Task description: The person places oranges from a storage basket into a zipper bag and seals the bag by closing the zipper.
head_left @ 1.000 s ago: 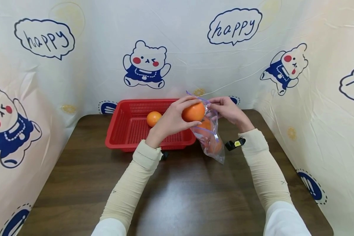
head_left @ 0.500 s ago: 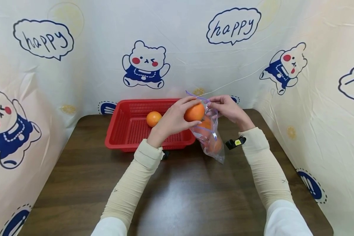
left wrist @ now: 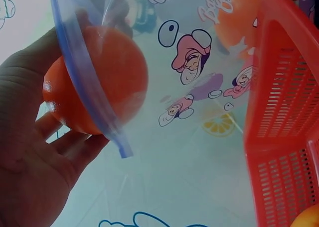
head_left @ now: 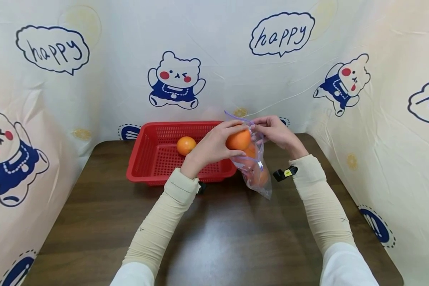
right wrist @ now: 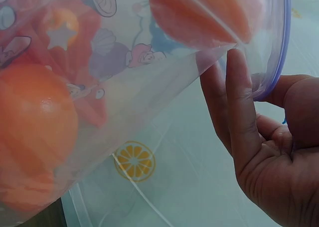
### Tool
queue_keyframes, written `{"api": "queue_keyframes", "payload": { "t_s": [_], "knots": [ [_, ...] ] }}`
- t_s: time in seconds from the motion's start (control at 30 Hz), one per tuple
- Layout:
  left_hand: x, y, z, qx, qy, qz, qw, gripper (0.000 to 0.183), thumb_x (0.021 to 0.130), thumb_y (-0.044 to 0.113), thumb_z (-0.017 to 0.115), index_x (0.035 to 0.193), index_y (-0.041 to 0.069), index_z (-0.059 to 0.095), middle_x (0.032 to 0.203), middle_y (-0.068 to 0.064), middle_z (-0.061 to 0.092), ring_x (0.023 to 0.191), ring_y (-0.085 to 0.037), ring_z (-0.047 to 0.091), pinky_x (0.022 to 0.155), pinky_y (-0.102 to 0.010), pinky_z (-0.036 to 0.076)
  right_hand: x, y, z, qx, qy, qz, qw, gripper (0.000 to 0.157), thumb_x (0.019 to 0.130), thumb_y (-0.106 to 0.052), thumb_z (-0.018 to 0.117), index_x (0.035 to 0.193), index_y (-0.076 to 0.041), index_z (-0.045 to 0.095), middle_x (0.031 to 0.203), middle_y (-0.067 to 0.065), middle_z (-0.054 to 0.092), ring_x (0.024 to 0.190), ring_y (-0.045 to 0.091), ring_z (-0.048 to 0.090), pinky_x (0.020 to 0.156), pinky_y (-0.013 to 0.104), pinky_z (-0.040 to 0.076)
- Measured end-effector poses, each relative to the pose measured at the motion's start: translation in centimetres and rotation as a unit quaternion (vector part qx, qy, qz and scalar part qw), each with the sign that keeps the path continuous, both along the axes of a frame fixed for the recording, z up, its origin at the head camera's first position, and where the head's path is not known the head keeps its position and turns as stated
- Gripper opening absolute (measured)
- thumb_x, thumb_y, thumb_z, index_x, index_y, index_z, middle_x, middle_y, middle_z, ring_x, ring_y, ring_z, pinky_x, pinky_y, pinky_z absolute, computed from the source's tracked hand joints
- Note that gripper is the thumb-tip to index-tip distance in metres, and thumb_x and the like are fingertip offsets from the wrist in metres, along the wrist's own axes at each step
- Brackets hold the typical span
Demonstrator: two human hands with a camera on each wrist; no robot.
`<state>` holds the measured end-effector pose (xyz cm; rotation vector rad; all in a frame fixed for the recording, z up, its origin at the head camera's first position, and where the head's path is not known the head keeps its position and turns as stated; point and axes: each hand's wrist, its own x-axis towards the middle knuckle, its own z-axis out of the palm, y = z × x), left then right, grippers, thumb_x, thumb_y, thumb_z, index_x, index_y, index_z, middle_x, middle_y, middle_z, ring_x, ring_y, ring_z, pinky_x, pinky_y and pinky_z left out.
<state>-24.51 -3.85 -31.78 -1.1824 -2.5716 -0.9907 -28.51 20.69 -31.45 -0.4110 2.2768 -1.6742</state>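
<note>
My left hand [head_left: 216, 143] grips an orange [head_left: 239, 139] at the mouth of a clear zip bag. In the left wrist view that orange [left wrist: 114, 77] is partly behind the bag's purple zip strip [left wrist: 89, 82], with thumb and fingers curled round it. My right hand [head_left: 274, 131] pinches the bag's rim on the far side; the right wrist view shows its thumb and fingers [right wrist: 239, 82] on either side of the zip edge. Inside the printed bag [head_left: 266, 191], which hangs tilted, are more oranges [right wrist: 35, 117]. How many is hard to tell through the film.
Left of the bag a red perforated basket [head_left: 136, 167] stands on the dark wooden table [head_left: 207, 238], with one orange [head_left: 186, 145] showing in it. A patterned cloth [head_left: 228, 59] encloses the back and sides. My forearm passes over the basket's front rim.
My left hand has moved slightly right and down, bringing its orange further into the bag's mouth. My right hand keeps its pinch in nearly the same place.
</note>
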Motion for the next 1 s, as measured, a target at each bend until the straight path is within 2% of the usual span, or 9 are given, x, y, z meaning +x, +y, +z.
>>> {"api": "queue_keyframes", "payload": {
  "t_s": [0.13,0.27,0.43,0.6,0.83,1.0],
  "knots": [
    [-0.1,0.0,-0.3,-0.009,0.016,0.01,0.9998,0.071,0.083,0.035,0.084,0.147,0.018,0.056,0.15,-0.006,0.05,0.131,-0.023,0.053,0.102,-0.04,0.054,0.0,0.1,-0.2,-0.002,-0.001,0.0,1.0,0.035,0.106,-0.013,0.054,0.132,0.009,0.058,0.102,0.007,0.076,0.075,0.015,0.074,0.064,0.029,0.062],
    [-0.2,0.0,-0.3,-0.008,0.025,0.021,0.9994,0.065,0.087,0.028,0.082,0.146,0.02,0.057,0.151,-0.007,0.051,0.134,-0.024,0.052,0.104,-0.039,0.052,0.0,0.1,-0.1,-0.003,-0.002,-0.005,1.0,0.035,0.106,-0.013,0.054,0.133,0.009,0.058,0.1,0.009,0.076,0.077,0.016,0.075,0.065,0.028,0.062],
    [-0.3,-0.1,-0.6,0.015,0.04,0.023,0.9988,0.056,0.089,0.017,0.08,0.142,0.017,0.061,0.148,-0.009,0.055,0.135,-0.025,0.053,0.108,-0.039,0.049,-0.1,0.1,-0.2,0.008,0.003,-0.015,1.0,0.034,0.105,-0.013,0.054,0.131,0.008,0.06,0.089,0.003,0.076,0.074,0.013,0.074,0.063,0.025,0.06],
    [-0.3,-0.8,-0.9,0.047,0.047,0.029,0.9973,0.049,0.092,0.019,0.076,0.14,0.015,0.063,0.147,-0.009,0.056,0.136,-0.025,0.052,0.11,-0.039,0.047,-0.3,0.2,-0.3,0.012,0.008,-0.019,1.0,0.033,0.105,-0.012,0.055,0.13,0.008,0.061,0.085,0.002,0.076,0.073,0.014,0.074,0.061,0.025,0.06],
    [-1.0,-3.2,-2.3,0.11,0.033,0.053,0.9919,0.046,0.092,0.012,0.075,0.136,0.008,0.065,0.142,-0.011,0.059,0.134,-0.024,0.054,0.105,-0.04,0.051,-0.3,0.5,-0.2,0.016,0.017,-0.027,0.999,0.034,0.104,-0.012,0.056,0.13,0.009,0.061,0.085,0.002,0.076,0.071,0.011,0.074,0.061,0.025,0.06],
    [-1.7,-5.4,-3.5,0.117,0.002,0.095,0.9886,0.046,0.095,0.013,0.071,0.139,0.01,0.063,0.144,-0.009,0.058,0.135,-0.023,0.053,0.107,-0.041,0.05,-0.3,0.6,-0.1,0.015,0.023,-0.03,0.999,0.033,0.104,-0.011,0.057,0.129,0.009,0.062,0.087,0.003,0.076,0.07,0.01,0.073,0.062,0.025,0.06]
  ]
}}
